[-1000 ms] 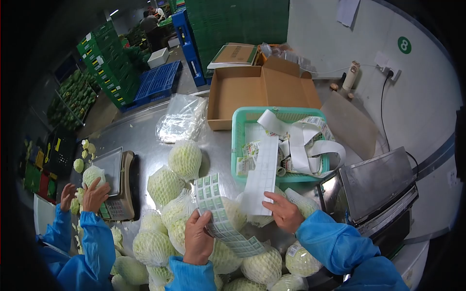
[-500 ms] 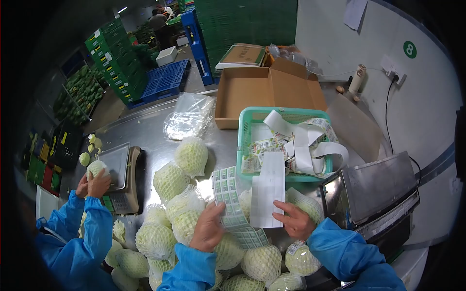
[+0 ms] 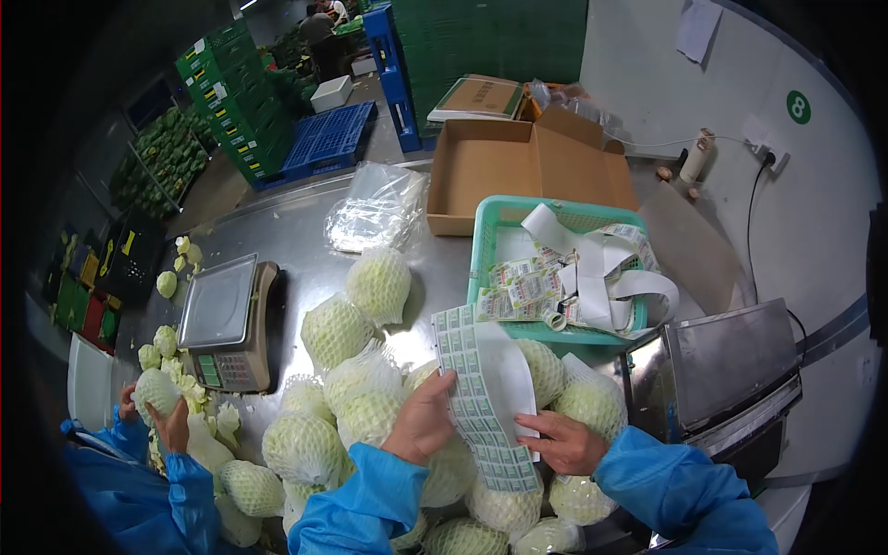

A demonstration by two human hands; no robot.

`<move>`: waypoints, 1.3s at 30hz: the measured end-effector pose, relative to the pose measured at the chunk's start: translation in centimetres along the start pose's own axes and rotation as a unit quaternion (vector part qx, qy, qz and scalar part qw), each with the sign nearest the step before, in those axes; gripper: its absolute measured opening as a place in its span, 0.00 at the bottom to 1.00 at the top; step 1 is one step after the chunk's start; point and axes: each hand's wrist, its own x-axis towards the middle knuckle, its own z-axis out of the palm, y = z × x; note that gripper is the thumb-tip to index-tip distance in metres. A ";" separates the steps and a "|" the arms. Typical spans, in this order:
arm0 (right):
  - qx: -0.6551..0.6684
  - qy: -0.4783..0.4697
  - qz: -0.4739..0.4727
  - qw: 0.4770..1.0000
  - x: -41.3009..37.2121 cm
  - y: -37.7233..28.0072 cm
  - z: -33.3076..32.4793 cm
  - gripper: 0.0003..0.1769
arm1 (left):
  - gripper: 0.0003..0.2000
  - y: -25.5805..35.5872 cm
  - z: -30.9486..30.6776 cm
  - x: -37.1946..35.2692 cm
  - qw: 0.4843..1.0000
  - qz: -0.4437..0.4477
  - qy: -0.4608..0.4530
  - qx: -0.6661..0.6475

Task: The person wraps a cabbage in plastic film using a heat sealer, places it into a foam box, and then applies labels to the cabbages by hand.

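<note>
My left hand (image 3: 422, 418) grips the left edge of a sheet of small green-and-white labels (image 3: 481, 398), thumb on its front. Fingers of my right hand (image 3: 566, 444) pinch the right side, where a plain white sheet (image 3: 511, 356) lies behind the labels. Both sheets hang over pale green cabbages (image 3: 377, 285) in white foam nets, heaped on the metal table. Beyond the sheets stands a mint-green basket (image 3: 483, 250) with printed labels (image 3: 525, 285) and curled white backing strips (image 3: 597, 277) in it.
At left, a co-worker's hands (image 3: 171, 425) hold a cabbage beside a weighing scale (image 3: 222, 305). Plastic bags (image 3: 377, 208) and an open cardboard box (image 3: 476, 176) lie at the back. A metal-topped machine (image 3: 735, 356) stands at right. Green crates (image 3: 236, 102) are stacked behind.
The white sheet has gone behind the label sheet, and my hands hold the two together. The co-worker has moved a cabbage from the scale toward the lower left. The view has shifted slightly.
</note>
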 end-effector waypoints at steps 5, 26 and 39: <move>0.009 -0.001 0.010 1.000 -0.7 -1.5 -0.9 0.19 | 0.18 0.4 0.8 -0.8 0.999 0.031 -0.023 0.012; -0.116 0.100 0.184 0.971 -10.2 -12.0 -10.3 0.20 | 0.19 -0.3 9.8 19.3 0.975 0.160 0.155 0.027; -0.081 0.095 0.041 0.991 -9.9 -17.4 -7.2 0.24 | 0.14 -9.4 9.5 -8.3 0.934 -0.034 -0.095 0.344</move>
